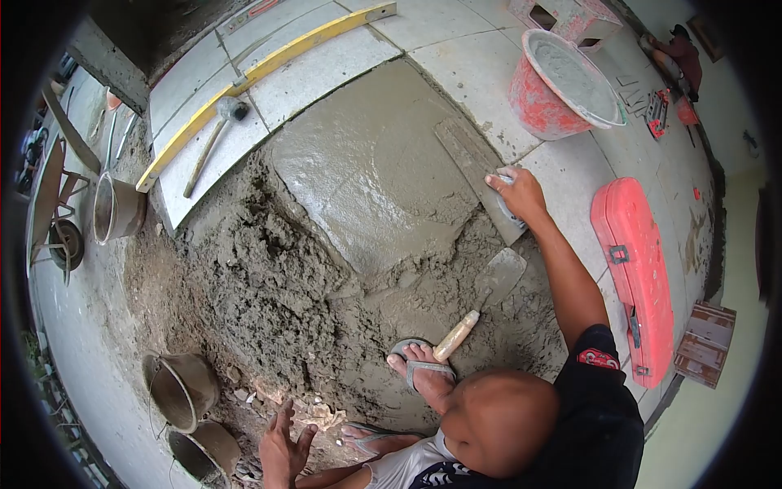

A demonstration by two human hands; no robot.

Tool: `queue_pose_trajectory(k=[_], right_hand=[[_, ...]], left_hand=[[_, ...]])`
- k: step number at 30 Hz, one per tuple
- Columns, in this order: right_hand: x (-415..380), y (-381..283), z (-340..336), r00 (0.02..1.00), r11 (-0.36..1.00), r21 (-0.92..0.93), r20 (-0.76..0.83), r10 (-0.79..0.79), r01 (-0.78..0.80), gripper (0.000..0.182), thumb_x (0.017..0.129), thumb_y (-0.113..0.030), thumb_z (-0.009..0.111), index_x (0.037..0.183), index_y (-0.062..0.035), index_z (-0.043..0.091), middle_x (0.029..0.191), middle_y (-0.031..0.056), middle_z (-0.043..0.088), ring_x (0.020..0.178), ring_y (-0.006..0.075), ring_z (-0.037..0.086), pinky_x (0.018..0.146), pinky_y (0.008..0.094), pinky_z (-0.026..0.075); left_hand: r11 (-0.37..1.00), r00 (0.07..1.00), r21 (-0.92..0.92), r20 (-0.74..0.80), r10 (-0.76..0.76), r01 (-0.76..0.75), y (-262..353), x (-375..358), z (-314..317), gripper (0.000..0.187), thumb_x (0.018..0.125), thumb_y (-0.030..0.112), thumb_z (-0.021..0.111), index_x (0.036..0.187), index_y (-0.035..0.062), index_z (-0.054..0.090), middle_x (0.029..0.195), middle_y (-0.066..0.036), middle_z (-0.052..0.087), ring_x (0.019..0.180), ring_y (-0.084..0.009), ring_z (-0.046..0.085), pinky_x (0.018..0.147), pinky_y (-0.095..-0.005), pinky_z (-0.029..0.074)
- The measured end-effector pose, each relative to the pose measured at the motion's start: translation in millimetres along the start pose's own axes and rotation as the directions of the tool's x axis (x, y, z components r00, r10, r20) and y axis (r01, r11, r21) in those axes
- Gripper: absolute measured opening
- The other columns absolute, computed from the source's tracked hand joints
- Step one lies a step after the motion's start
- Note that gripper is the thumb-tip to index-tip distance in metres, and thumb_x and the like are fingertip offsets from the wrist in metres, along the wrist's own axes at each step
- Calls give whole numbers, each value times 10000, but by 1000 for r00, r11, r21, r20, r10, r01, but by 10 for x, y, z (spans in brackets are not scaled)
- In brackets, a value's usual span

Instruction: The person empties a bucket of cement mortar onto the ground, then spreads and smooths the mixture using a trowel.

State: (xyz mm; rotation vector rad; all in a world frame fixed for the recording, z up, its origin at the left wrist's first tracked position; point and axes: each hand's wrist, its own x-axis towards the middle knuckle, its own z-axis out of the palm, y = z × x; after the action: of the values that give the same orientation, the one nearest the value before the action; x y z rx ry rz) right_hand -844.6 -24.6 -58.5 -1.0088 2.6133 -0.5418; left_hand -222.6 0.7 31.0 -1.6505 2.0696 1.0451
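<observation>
My right hand point(519, 194) is wrapped around the handle of a long, flat mortar-covered float point(466, 159). Its blade lies along the right edge of a smoothed patch of wet mortar point(366, 163). My left hand point(283, 448) hangs low at the bottom of the view, fingers apart and holding nothing, beside my sandalled feet. Rough, lumpy mortar point(252, 253) spreads left of and below the smooth patch. A trowel point(458, 336) with a wooden handle rests on the mortar, its handle end by my foot, its blade pointing toward the float.
A yellow level point(285, 55) and a mallet point(216, 147) lie on tiles at the upper left. A red bucket of grey slurry point(554, 85) and a red case point(631, 277) are at the right. Black buckets point(183, 391) and a wheelbarrow point(61, 204) stand left. Another person point(680, 61) is far right.
</observation>
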Motion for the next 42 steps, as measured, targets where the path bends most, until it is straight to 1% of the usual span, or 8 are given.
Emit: queue_pose_trajectory(k=[5,16,21,24,31,35,39,42], right_hand=[[471,-135,249,1000,998,-55,13,8,-7,563,896,-430,746,1224,25,703,1161,266,717,1100,403,695,963,456,530],[-907,-574,399,939,991,-106,341,-42,83,557,945,-449,683,1292,-14,678,1136,256,728,1075,417,702,937,510,538],[-291,-135,219,1000,999,-38,-17,25,-25,557,929,-447,708,1276,-12,684,1126,243,733,1084,394,701,939,484,535],[-36,27,145,997,994,-99,-67,45,-51,540,921,-437,721,1263,-20,694,1116,239,736,1077,404,699,933,482,537],[-819,-448,257,943,990,-122,330,-26,70,520,928,-434,703,1281,-52,696,1103,238,738,1057,394,707,931,491,539],[-824,-326,338,969,996,-60,244,-50,66,531,929,-447,696,1278,-47,694,1097,242,736,1054,397,708,924,495,537],[-111,29,216,998,998,-52,-44,42,-44,522,919,-443,709,1225,-20,711,1091,245,737,1053,408,704,916,492,535],[153,-63,128,1000,995,-96,1,31,-30,524,912,-435,725,1202,1,714,1094,255,734,1054,411,702,917,491,533]], left_hand=[[999,1000,-24,-16,-22,22,19,-61,-25,635,936,335,735,1499,151,506,1277,-206,685,1069,-401,694,883,-481,555],[998,998,-20,-13,67,-67,-87,43,105,642,950,357,719,1514,148,494,1250,-191,704,1098,-375,695,894,-477,557],[998,1000,-47,2,31,-31,-57,48,77,630,951,347,719,1507,144,503,1253,-191,702,1097,-374,693,899,-480,554],[996,997,-47,-33,71,-73,-127,23,99,626,943,350,728,1494,139,520,1253,-193,701,1092,-373,695,896,-482,554],[996,995,-1,-43,88,-88,-148,17,117,631,936,358,740,1483,124,531,1265,-198,696,1088,-383,694,892,-475,556],[998,998,-6,-25,57,-58,-123,12,101,635,939,363,738,1487,122,527,1271,-199,693,1094,-379,694,887,-471,558],[1000,1000,-5,-3,28,-28,-162,-10,101,650,937,341,738,1513,157,498,1277,-198,691,1104,-382,691,882,-476,561],[1000,1000,-17,-7,15,-15,-130,-24,97,649,927,324,742,1508,165,500,1279,-199,688,1105,-407,683,892,-487,559]])
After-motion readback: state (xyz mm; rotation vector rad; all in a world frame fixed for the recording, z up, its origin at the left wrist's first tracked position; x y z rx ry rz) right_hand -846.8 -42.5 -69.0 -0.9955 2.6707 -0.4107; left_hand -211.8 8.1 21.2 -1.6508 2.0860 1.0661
